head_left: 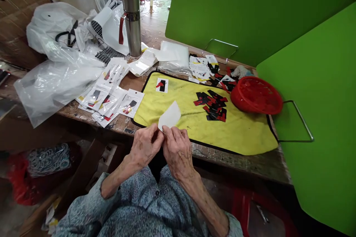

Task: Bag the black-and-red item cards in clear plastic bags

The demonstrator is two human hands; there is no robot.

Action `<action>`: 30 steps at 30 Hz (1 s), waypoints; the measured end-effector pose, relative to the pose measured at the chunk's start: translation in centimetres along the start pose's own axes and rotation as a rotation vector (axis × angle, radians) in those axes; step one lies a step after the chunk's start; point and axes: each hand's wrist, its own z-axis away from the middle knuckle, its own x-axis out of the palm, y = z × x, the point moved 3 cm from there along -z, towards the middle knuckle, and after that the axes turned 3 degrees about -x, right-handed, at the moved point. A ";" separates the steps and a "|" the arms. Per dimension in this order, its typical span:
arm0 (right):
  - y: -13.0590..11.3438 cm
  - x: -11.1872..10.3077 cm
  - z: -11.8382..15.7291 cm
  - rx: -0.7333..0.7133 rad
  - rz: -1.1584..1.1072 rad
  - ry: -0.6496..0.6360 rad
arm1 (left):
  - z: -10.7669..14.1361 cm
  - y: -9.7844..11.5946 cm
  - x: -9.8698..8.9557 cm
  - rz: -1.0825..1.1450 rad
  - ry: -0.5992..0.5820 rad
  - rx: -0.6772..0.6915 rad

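My left hand (145, 143) and my right hand (178, 150) meet at the front edge of the yellow cloth (169, 109). Both pinch the near end of a small flat white packet (170, 115), which tilts up and away from me. The fingertips hide its lower edge. Beyond it on the cloth lies a white card (161, 85) with a red and black piece on it. To the right is a loose pile of small black and red pieces (213, 105). Several filled clear packets (111, 92) overlap at the left of the cloth.
A steel thermos (132, 22) stands at the back left beside crumpled clear plastic bags (63, 59). A red plastic basket (256, 95) rests on the cloth's right end. Printed cards (199, 67) and a clear-wrapped white stack (174, 57) lie behind. Green panels (222, 7) close off the back and right.
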 end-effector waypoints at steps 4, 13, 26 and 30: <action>0.1 0.7 0.1 -0.020 0.004 0.080 | 0.2 0.2 0.6 -0.186 0.098 0.056; 0.6 0.9 0.5 0.016 -0.064 0.148 | -0.4 0.0 0.4 -0.008 -0.128 -0.044; 1.3 2.6 0.7 0.103 -0.062 0.142 | 0.0 -0.2 1.9 -0.372 0.009 -0.066; 2.5 2.6 0.5 0.239 -0.159 0.136 | -0.4 -0.1 1.9 -0.405 0.004 -0.070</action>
